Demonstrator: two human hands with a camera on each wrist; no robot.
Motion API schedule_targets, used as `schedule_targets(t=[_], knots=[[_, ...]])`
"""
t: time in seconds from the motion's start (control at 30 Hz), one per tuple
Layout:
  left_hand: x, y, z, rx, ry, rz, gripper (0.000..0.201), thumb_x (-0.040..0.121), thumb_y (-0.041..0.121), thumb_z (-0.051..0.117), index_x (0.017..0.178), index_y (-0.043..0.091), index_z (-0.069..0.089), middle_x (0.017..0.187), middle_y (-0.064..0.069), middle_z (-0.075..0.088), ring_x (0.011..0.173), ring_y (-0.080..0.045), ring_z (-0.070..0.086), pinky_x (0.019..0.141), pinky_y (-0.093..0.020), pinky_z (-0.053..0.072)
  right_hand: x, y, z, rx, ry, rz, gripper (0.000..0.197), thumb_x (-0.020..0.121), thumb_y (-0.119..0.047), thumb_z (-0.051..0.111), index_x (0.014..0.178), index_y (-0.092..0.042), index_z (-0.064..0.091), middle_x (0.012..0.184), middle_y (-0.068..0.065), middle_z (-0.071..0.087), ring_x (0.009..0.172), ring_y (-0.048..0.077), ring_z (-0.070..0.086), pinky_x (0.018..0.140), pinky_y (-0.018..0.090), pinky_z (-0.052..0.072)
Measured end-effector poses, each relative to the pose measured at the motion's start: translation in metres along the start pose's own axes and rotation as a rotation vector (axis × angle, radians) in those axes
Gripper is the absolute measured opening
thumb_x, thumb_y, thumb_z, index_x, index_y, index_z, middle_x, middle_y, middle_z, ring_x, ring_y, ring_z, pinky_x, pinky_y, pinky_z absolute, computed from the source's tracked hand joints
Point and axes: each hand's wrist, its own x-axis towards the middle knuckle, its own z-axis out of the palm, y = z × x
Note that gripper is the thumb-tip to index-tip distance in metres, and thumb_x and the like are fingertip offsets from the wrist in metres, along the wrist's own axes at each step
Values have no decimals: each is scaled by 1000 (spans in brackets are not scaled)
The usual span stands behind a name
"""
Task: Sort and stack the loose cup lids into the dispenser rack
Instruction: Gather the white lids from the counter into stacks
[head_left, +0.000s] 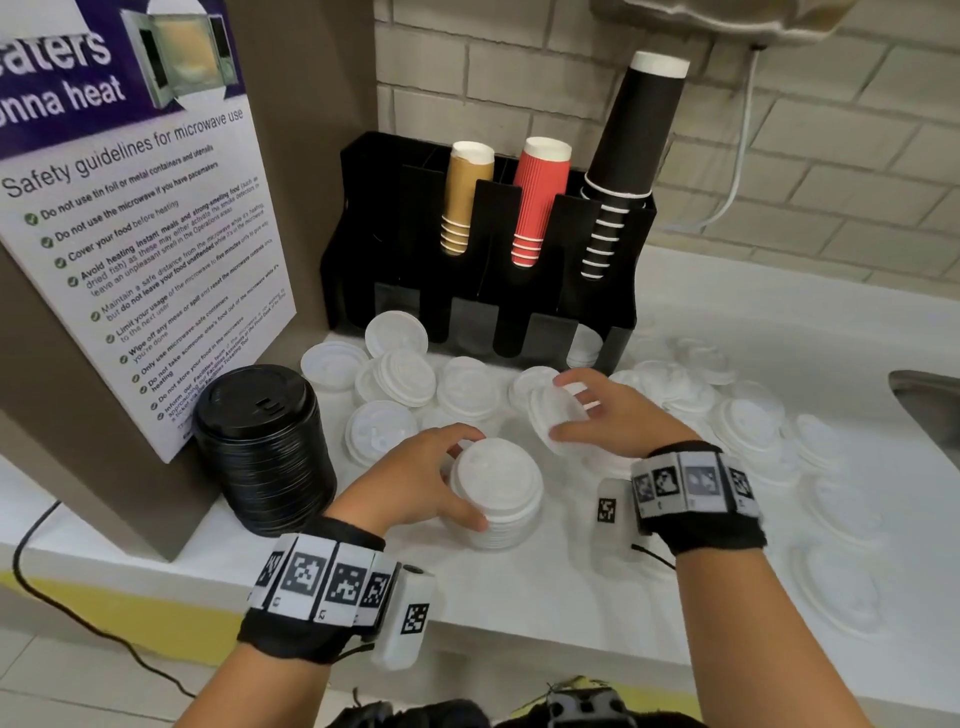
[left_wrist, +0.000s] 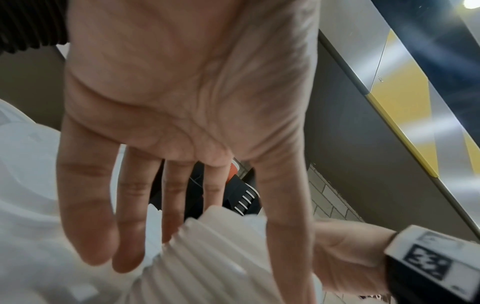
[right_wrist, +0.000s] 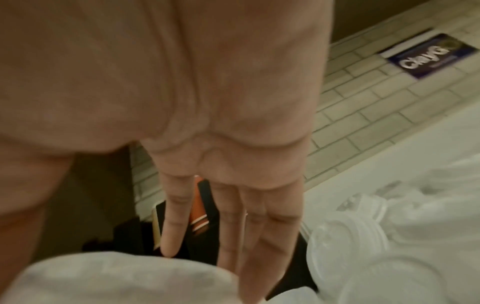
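Note:
A black dispenser rack (head_left: 618, 244) stands at the back of the white counter (head_left: 545, 592), with tan, red and black cup stacks in its upper slots. Loose white lids (head_left: 400, 369) lie scattered in front of it and off to the right. My left hand (head_left: 460, 478) grips a short stack of white lids (head_left: 498, 488) that rests on the counter, thumb on the near side and fingers on the far side. That ribbed stack (left_wrist: 207, 257) fills the bottom of the left wrist view. My right hand (head_left: 563, 408) pinches a single tilted white lid (head_left: 558, 415) just right of the stack; the lid (right_wrist: 124, 277) blurs in the right wrist view.
A tall stack of black lids (head_left: 265, 447) stands at the left against a brown wall bearing a microwave safety poster (head_left: 140, 249). A sink (head_left: 924, 400) cuts into the counter at the far right. A black cable (head_left: 31, 561) hangs over the counter's front left edge.

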Motion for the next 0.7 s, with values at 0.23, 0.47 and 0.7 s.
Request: schedule_targets(t=[0.23,0.47,0.7], knots=[[0,0,2,-7,-8,-4,87,58,15,91,131,35,49,114,16,56,95,-1,56,79,-19,47,-41,-6,25,331,25,-166,48,70,-32,83,111,-40,61,111,-12,61,99,3,59,73,14,49],[0,1,4,1,3,-15,92,56,15,92,136,29,47,115,15,56,95,-5,58,86,-26,50,-43,-6,47,205,68,-221,56,65,-32,87,114,-38,59,120,-13,55,101,-3,52,73,5,41],[1,-1,6,-25,13,-14,92,55,14,93,133,29,48,116,14,58,93,-3,58,77,-18,47,-42,-16,57,126,48,-254,60,63,-34,87,116,-38,60,120,-12,53,104,-1,47,85,15,38]])
